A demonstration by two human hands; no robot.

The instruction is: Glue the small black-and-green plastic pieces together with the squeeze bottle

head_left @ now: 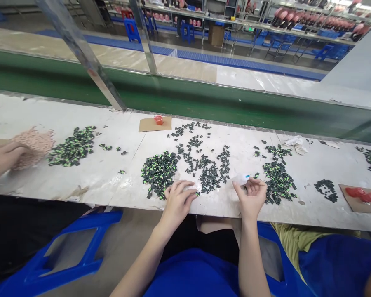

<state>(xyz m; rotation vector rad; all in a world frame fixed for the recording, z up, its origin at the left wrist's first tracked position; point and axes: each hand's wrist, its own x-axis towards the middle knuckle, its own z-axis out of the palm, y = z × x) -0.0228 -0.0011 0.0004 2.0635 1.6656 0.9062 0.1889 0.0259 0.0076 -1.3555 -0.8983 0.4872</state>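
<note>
My left hand rests palm down on the white worktable, fingertips touching small black parts at the table's near edge, beside a heap of black-and-green parts. My right hand is closed on a small white squeeze bottle with a blue tip, held just above the table. Between the hands lie rows of small dark parts. A second heap of black-and-green parts lies just right of my right hand.
Another person's hand rests at the far left by a pink heap and a green-black heap. A red cap on cardboard sits farther back. Red pieces on cardboard lie right. A green conveyor belt runs behind.
</note>
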